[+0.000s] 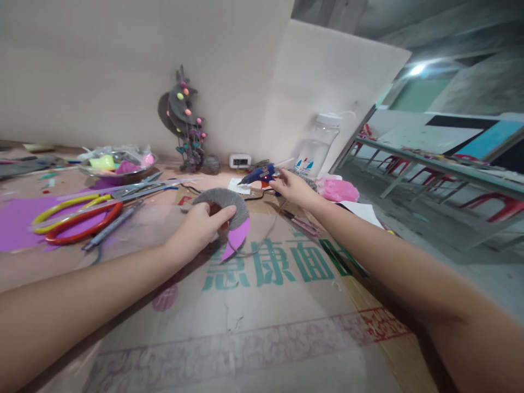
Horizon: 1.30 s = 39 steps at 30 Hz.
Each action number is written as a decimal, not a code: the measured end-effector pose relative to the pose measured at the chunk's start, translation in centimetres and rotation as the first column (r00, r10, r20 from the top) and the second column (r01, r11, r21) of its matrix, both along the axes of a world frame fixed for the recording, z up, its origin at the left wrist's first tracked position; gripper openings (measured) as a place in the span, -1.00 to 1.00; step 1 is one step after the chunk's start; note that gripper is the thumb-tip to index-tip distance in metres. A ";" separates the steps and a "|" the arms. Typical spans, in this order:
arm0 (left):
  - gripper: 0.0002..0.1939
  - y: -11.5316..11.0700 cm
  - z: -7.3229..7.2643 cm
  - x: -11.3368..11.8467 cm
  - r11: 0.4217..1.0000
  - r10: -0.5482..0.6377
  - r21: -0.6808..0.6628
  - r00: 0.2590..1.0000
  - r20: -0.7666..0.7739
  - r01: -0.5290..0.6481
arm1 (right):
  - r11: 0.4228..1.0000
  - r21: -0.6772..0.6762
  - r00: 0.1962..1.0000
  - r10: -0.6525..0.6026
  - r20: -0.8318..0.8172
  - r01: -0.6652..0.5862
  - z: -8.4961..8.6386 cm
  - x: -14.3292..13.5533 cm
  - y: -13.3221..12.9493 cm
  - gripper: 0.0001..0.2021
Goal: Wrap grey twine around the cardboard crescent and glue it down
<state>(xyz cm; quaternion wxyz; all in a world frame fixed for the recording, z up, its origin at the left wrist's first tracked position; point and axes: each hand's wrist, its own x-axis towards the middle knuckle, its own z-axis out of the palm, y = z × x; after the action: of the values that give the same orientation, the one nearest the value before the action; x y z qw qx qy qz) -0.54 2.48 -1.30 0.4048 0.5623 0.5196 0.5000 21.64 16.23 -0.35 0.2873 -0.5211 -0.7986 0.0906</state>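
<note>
Between thumb and fingers, my left hand [204,226] grips a crescent [221,202] wound mostly in grey yarn. Its pointed lower tip is bare purple. A strand of grey yarn [262,243] trails from the crescent across the cardboard toward the right. My right hand [290,185] reaches farther out, its fingers closed at the back end of a blue glue gun [260,174] with a small red light lit. The gun's nozzle points left, above a small white paper [239,186]. A clear glue stick juts up behind the gun.
Large scissors [82,218], a pen-like tool [112,225] and purple sheet [16,224] lie left. A bowl [117,173] of coloured pieces, decorated moon ornament [184,120], small clock [239,160] and water bottle [319,144] stand behind. A pink-handled cutter [303,224] lies under my right forearm.
</note>
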 end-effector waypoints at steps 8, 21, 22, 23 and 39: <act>-0.75 -0.3 0.1 0.0 0.999 0.042 -0.020 0.997 -0.060 -0.043 | 0.961 -0.176 0.976 0.203 -0.083 -0.215 0.5 -2.0 -11.4 -0.70; -0.72 -0.5 0.4 -0.1 0.999 0.021 0.051 0.992 -0.121 -0.015 | 0.743 -0.478 0.883 0.394 -0.255 -0.469 0.2 -3.9 -16.0 -0.78; -0.72 -0.6 0.5 -0.1 0.999 0.021 0.045 0.993 -0.118 -0.016 | 0.781 -0.444 0.898 0.400 -0.185 -0.440 0.1 -3.8 -16.0 -0.76; -0.72 -0.6 0.5 -0.1 0.999 0.021 0.041 0.993 -0.115 -0.016 | 0.832 -0.382 0.913 0.398 -0.090 -0.401 -0.1 -3.7 -15.9 -0.75; -0.75 -0.6 0.0 -0.1 0.987 -0.124 0.064 0.951 -0.283 0.148 | 0.947 0.086 0.938 0.320 -0.131 -0.311 -0.2 -3.3 -13.1 -0.80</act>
<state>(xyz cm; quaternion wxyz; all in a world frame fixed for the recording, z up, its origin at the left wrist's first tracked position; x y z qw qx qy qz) -0.65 1.92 -1.33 0.3373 0.6780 0.5096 0.4085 18.31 3.14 -0.54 0.3423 -0.3690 -0.8515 0.1468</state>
